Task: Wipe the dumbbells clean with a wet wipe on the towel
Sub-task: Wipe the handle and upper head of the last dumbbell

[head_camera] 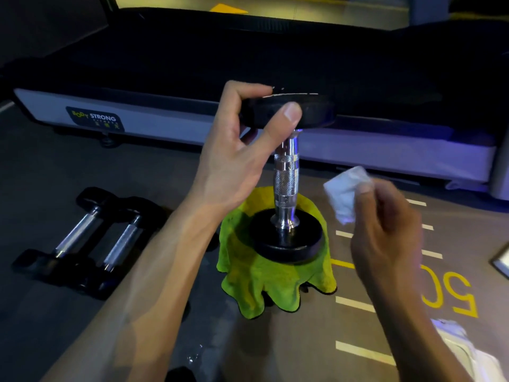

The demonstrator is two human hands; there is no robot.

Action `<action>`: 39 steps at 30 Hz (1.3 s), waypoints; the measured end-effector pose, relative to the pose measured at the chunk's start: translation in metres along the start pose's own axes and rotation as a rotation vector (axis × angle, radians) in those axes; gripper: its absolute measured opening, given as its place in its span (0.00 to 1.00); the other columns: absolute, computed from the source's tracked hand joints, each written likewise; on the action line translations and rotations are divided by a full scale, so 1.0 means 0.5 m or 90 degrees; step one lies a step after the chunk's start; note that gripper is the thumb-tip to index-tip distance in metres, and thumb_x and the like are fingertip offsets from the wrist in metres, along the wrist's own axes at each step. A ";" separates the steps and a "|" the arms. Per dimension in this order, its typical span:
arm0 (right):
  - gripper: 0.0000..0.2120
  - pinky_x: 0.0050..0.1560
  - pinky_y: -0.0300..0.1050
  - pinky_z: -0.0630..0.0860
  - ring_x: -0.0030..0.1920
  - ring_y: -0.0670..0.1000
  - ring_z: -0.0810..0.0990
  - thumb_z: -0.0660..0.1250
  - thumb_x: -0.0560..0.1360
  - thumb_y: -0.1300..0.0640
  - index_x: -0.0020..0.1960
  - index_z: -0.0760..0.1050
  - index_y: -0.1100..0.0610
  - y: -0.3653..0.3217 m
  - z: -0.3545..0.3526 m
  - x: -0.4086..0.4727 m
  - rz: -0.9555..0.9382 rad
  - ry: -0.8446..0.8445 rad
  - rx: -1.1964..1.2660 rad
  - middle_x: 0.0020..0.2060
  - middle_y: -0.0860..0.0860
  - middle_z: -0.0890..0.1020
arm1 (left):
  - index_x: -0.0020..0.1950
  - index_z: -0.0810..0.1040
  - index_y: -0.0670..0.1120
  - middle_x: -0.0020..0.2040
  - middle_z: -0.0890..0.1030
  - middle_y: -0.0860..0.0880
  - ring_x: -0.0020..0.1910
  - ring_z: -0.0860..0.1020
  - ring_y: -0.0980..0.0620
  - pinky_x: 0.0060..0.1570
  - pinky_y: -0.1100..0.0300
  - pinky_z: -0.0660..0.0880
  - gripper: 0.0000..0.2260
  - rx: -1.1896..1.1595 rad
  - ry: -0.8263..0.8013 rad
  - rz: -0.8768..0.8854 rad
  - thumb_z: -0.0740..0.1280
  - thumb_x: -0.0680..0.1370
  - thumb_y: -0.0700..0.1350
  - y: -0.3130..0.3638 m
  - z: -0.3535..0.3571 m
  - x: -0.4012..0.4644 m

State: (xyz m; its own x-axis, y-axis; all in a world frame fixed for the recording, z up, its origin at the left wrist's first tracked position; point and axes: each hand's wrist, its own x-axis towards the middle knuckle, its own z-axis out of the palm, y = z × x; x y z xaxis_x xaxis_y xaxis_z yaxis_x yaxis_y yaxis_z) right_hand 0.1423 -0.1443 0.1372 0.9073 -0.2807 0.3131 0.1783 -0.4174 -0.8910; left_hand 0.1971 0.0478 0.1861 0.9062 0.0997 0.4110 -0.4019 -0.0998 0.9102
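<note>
Ideally the left hand (234,150), fingers clamped on the upright black-and-chrome dumbbell (286,172), steadies it on the lime-green towel (275,282) while the right hand (385,230), fingers pinching the folded white wet wipe (345,191), rubs down the knurled handle.

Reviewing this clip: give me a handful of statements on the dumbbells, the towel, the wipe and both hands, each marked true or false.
1. The dumbbell stands upright on the green towel. True.
2. The left hand holds the chrome handle. False: its grip is on the dumbbell's top plate, thumb on the rim.
3. The right hand pinches a folded white wipe. True.
4. The wipe is pressed against the handle. False: it is held apart, to the right of the handle.
5. Two smaller dumbbells lie on the floor to the left of the towel. True.
6. The smaller dumbbells rest on the towel. False: they lie on bare floor beside it.
</note>
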 end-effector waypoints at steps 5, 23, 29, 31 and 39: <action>0.06 0.47 0.36 0.76 0.48 0.41 0.83 0.68 0.81 0.52 0.50 0.84 0.45 0.005 0.031 -0.056 -0.048 -0.176 -0.044 0.45 0.39 0.86 | 0.63 0.75 0.44 0.50 0.80 0.57 0.49 0.80 0.64 0.61 0.60 0.76 0.16 0.013 -0.012 -0.004 0.72 0.81 0.50 0.006 0.010 0.003; 0.07 0.45 0.39 0.77 0.48 0.45 0.82 0.74 0.78 0.59 0.48 0.82 0.46 -0.009 0.022 -0.008 -0.095 0.024 0.105 0.47 0.50 0.81 | 0.59 0.76 0.53 0.47 0.79 0.62 0.52 0.79 0.58 0.64 0.52 0.76 0.17 0.029 -0.015 -0.006 0.73 0.75 0.59 0.012 0.051 0.004; 0.10 0.52 0.32 0.72 0.54 0.48 0.79 0.72 0.75 0.54 0.55 0.87 0.46 0.015 0.035 -0.036 -0.140 -0.273 -0.011 0.47 0.41 0.78 | 0.59 0.76 0.52 0.46 0.79 0.63 0.50 0.79 0.58 0.62 0.50 0.76 0.16 0.031 -0.003 -0.001 0.73 0.76 0.57 0.006 0.050 0.008; 0.11 0.49 0.30 0.70 0.51 0.47 0.78 0.70 0.75 0.53 0.54 0.87 0.43 0.013 0.035 -0.022 -0.150 -0.284 -0.052 0.45 0.41 0.77 | 0.60 0.76 0.52 0.46 0.79 0.62 0.51 0.80 0.57 0.62 0.50 0.76 0.16 0.034 -0.007 -0.002 0.73 0.77 0.57 0.007 0.049 0.009; 0.07 0.37 0.41 0.67 0.38 0.50 0.71 0.68 0.79 0.63 0.50 0.85 0.56 -0.047 0.062 0.036 -0.299 -0.089 -0.127 0.40 0.50 0.71 | 0.62 0.77 0.46 0.47 0.80 0.58 0.51 0.80 0.54 0.61 0.43 0.78 0.16 0.037 -0.025 -0.018 0.75 0.78 0.52 0.023 0.054 0.008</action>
State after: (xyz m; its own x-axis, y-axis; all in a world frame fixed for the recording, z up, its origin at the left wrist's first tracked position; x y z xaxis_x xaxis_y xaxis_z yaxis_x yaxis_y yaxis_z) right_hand 0.1661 -0.1129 0.1534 0.7913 0.0885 0.6050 0.5147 -0.6305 -0.5810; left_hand 0.1996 0.0203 0.1967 0.9223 0.0640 0.3812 -0.3682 -0.1547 0.9168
